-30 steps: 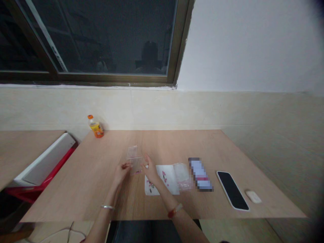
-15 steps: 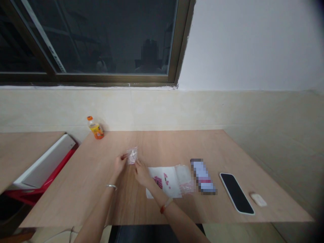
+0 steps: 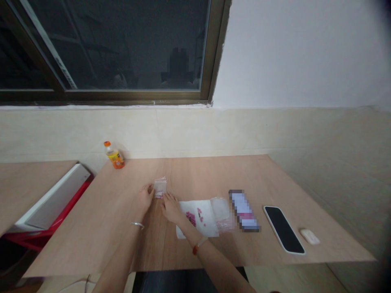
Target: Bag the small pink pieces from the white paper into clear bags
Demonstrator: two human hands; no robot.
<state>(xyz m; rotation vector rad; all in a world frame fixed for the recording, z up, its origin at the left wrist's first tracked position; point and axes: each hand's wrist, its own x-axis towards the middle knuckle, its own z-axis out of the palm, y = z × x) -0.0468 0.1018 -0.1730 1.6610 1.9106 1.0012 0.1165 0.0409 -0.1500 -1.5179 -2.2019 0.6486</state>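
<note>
A small clear plastic bag (image 3: 160, 186) lies on the wooden table, its edges looking layered as if several are stacked. At its left edge is my left hand (image 3: 146, 197), fingers curled with thumb and forefinger closed on the bag's side. My right hand (image 3: 171, 207) rests at the bag's lower right corner, fingers stretched out and lying nearly flat. Under and beside my right forearm is a white sheet (image 3: 207, 207) bearing a cluster of small pink-red pieces (image 3: 191, 218) and a few scattered ones (image 3: 200, 215). My forearm partly covers the sheet.
More clear plastic bags (image 3: 224, 221) overlap the sheet's right side. Farther right lie a pixelated phone (image 3: 244, 211), a white-edged phone (image 3: 284, 230) and a small white case (image 3: 310, 236). An orange-capped bottle (image 3: 115, 156) stands at the back left. A white box (image 3: 51, 199) sits beyond the left edge.
My left fingers have shifted slightly along the bag's left edge, and the bag looks flatter with less glare. My right hand stays at its lower corner. The view has tilted slightly.
</note>
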